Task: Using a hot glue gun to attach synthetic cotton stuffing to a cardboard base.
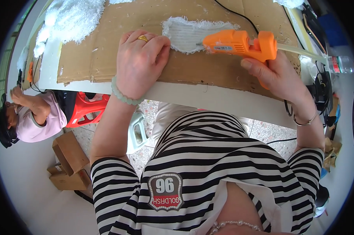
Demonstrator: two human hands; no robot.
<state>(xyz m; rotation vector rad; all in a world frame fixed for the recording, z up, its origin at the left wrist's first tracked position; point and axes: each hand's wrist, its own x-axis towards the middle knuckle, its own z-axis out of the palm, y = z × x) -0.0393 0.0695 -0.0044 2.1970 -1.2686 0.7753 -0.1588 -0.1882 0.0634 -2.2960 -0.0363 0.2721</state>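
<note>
An orange hot glue gun is gripped in my right hand, its nozzle pointing left. The nozzle tip meets, or hangs just over, a flat piece of white fabric with fluffy, frayed edges. A pale glue stick juts from the back of the gun. At the left end of the fabric, my left hand is closed with its fingers curled under. Its fingertips are hidden, so what they hold, if anything, does not show.
Brown cardboard covers the white table, whose near edge runs before me. White fluffy material is heaped at the far left. A black cable crosses the cardboard. A plastic bottle lies right. Another person sits by the left side.
</note>
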